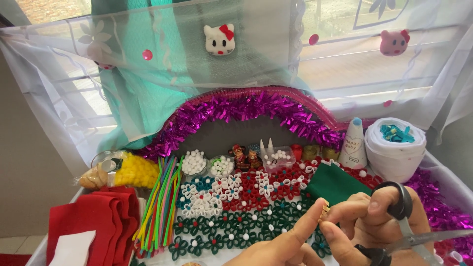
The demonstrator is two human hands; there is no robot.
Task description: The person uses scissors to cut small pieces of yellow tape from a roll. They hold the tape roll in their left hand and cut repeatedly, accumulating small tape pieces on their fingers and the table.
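At the bottom edge, the left hand [290, 244] pinches a small gold piece [323, 211] between thumb and forefinger, with the right hand's fingertips touching it too. The right hand [379, 221] also closes its grip through the black handles of a pair of scissors [409, 231], blades pointing right. Just beyond the hands lie rows of green, red and white paper flowers [231, 207] and a folded green felt piece [335, 183]. To the left sit coloured sticks [160, 202], red felt [93, 216] and yellow pom-poms [135, 170]. Purple tinsel [246, 108] arches behind, with a white cone hat [354, 143] and a white roll [396, 148] at the right.
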